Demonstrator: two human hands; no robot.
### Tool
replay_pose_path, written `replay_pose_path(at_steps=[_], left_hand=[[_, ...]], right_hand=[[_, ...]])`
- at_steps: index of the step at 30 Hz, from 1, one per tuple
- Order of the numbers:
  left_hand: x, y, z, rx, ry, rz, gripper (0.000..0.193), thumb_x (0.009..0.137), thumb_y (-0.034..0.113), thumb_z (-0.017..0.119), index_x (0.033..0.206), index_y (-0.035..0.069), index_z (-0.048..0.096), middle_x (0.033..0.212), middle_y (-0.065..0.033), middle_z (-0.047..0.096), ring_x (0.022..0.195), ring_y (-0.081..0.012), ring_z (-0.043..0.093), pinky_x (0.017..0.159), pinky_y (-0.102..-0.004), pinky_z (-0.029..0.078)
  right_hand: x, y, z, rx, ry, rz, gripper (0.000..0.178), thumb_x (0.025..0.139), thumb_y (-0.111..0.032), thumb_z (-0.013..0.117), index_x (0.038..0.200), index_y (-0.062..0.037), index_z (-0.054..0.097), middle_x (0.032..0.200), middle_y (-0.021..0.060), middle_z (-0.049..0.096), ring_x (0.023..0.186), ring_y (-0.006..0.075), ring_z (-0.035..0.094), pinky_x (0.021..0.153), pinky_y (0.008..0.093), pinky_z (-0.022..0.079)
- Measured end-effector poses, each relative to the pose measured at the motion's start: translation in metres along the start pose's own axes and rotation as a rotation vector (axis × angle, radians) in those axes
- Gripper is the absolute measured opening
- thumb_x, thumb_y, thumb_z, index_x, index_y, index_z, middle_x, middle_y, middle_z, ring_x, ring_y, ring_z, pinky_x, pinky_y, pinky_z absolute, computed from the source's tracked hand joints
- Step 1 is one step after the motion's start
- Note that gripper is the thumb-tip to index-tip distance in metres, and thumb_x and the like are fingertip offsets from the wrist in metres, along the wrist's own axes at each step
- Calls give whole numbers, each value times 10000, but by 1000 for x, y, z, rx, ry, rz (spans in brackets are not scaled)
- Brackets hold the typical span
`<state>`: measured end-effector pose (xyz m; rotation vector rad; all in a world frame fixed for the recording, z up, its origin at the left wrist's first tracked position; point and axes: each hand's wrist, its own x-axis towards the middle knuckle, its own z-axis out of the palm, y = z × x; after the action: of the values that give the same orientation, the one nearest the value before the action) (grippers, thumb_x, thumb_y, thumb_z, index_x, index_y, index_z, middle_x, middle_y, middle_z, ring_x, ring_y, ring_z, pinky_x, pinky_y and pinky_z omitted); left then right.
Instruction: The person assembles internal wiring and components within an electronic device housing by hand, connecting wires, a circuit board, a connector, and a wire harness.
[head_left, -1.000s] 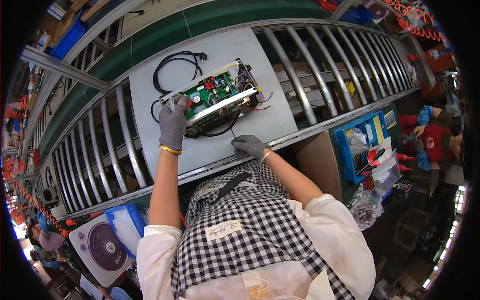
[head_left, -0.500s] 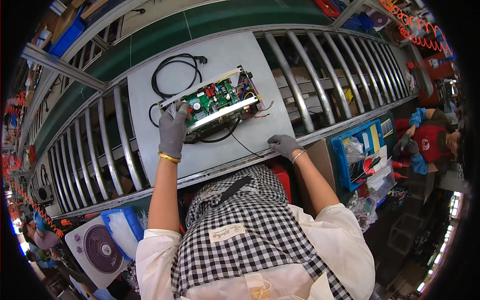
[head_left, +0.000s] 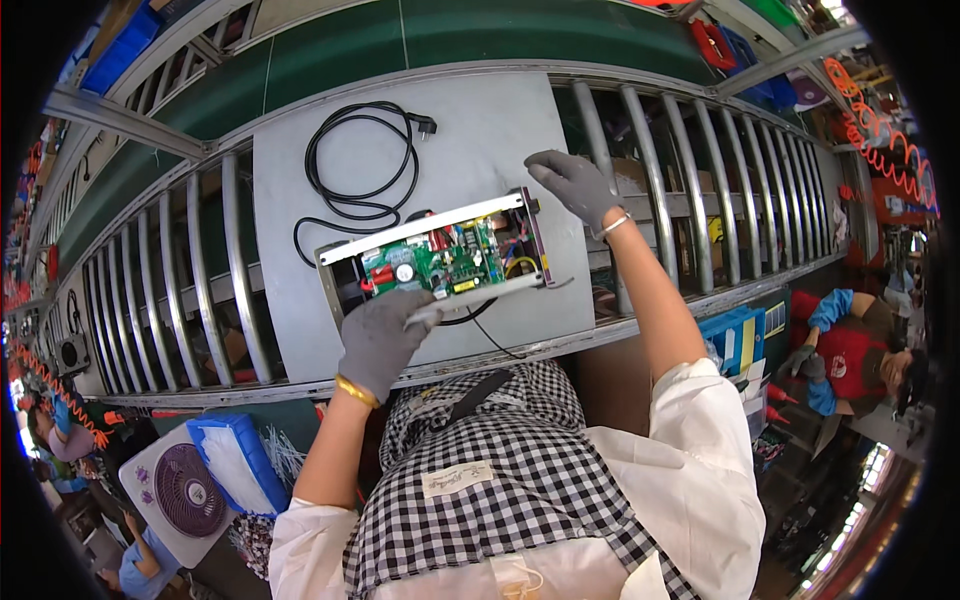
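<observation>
Nearby, a black cord (head_left: pixel 312 158) coils beyond the circuit unit (head_left: pixel 440 262), right hand (head_left: pixel 580 186) empty, left hand (head_left: pixel 382 342) unclear in its grip.

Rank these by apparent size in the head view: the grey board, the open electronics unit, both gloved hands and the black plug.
1. Grey board
2. Open electronics unit
3. Left hand and right hand: too alike to rank
4. Black plug

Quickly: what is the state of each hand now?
Left gray-gloved hand: fingers curled at the long pale rail of the green circuit-board unit; grip cannot be told.
Right gray-gloved hand: open, nothing visible in it.
</observation>
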<state>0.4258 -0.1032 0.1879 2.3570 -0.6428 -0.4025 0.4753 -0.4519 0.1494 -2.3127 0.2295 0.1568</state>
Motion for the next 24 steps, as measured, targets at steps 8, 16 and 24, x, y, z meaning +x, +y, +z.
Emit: replay_pose_path(at_steps=[8,16,24], left_hand=[[-47,20,6,80,-131,-37,238,773,230,719,999,163,687,874,-21,670,685,-225,660,579,-347,503],[-74,18,21,48,-114,-21,285,750,186,735,1024,213,663,930,22,653,574,-204,621,509,-323,480],[-91,14,32,42,-201,-46,344,725,189,739,1052,243,645,940,40,630,592,-187,625,501,-319,477]], right_hand=[[59,0,41,-211,-720,27,400,904,-407,586,1112,-86,703,1033,134,704,947,287,662,862,366,510],[58,-25,68,-665,-1021,-284,367,861,-454,629,1036,-154,747,1104,87,679,1092,290,603,929,388,481],[63,-69,110,-525,-1041,-176,419,861,-479,614,1062,-130,725,1033,120,683,994,299,634,869,403,495]])
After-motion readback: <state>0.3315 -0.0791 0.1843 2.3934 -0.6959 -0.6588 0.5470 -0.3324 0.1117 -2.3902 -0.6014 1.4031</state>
